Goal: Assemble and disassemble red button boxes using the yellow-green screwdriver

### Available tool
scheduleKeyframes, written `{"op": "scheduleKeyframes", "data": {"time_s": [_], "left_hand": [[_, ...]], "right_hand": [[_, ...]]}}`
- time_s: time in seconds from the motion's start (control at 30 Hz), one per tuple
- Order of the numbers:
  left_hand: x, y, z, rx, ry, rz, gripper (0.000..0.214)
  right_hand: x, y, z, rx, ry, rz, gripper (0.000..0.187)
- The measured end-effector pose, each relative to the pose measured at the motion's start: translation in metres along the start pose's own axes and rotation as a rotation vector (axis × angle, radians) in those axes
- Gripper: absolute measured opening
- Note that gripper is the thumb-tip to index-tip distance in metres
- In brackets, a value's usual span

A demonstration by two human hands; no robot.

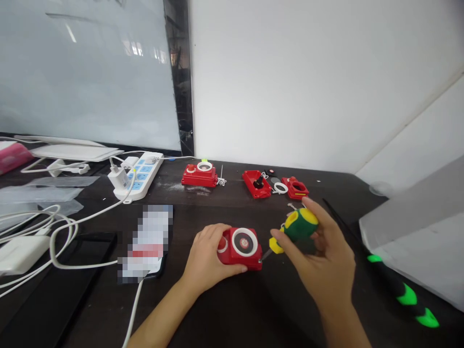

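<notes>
While my left hand point(210, 256) clamps a red box point(242, 247), my half-curled right hand point(328, 266) grips a screwdriver point(301, 225) | tip at box corner | phone point(145, 244), power strip point(147, 176) lie left

"How is light falling?"
"Softly across the wall point(282, 82); reflections point(137, 48) are glaring on the glossy board point(83, 87) behind the far left edge of the surface point(250, 309)."
"And detail?"
"Mosaic is hiding the phone's screen point(147, 237)."
</notes>
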State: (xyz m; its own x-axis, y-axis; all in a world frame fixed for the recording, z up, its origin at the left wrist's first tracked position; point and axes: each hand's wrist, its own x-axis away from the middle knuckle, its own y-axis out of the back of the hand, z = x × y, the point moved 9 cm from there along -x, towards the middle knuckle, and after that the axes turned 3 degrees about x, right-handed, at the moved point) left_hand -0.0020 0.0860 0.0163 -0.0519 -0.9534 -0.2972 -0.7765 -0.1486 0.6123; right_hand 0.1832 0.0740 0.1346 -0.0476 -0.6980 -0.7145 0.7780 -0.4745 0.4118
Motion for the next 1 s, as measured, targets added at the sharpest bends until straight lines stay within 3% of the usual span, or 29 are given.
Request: {"op": "scheduleKeyframes", "data": {"time_s": [0.23, 0.6, 0.77, 1.0], "left_hand": [[0.001, -0.001, 0.001, -0.010, 0.003, -0.004, 0.069], [0.001, -0.002, 0.002, -0.006, 0.002, -0.001, 0.069], [0.001, -0.001, 0.002, -0.010, -0.001, -0.003, 0.069], [0.002, 0.000, 0.001, -0.005, -0.008, -0.005, 0.069]], "right_hand": [[-0.002, -0.004, -0.013, -0.253, -0.179, 0.066, 0.059], [-0.002, -0.005, -0.003, -0.330, -0.137, 0.108, 0.054], [0.000, -0.010, 0.003, -0.301, -0.019, 0.233, 0.058], [-0.002, 0.004, -0.004, -0.067, -0.036, 0.032, 0.059]]}}
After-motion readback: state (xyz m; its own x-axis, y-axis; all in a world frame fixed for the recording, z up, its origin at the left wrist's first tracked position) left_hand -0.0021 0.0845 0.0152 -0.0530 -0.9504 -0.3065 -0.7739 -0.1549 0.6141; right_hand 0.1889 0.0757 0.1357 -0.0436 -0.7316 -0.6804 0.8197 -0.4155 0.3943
